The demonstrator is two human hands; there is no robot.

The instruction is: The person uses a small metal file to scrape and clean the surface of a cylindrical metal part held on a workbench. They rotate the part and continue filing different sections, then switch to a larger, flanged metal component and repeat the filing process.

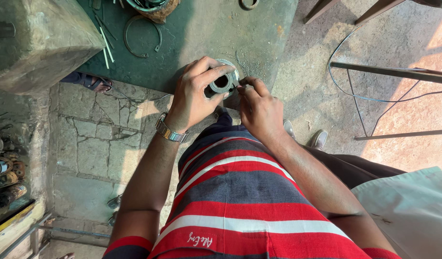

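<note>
Left hand (194, 93) is what I see first, curled around a short metal ring-shaped part (222, 82) with a dark bore, fingers over the top and thumb underneath, so it is grasping that part just above the edge of the dark green counter (202, 33). Behind the hands, the counter fills the upper middle of my view, and the stone-slab floor (94, 139) spreads out to the left below it. My right hand (260, 109) sits just beside the part on its right, fingertips pinched together against the rim; whether they grip a small piece there I cannot tell. A steel wristwatch (171, 132) bands the left wrist. Farther back on the counter lies an open wire snap ring (142, 42), with a few thin pale rods (106, 47) to its left. At the top edge, a rusty round part (156, 8) is partly cut off.
</note>
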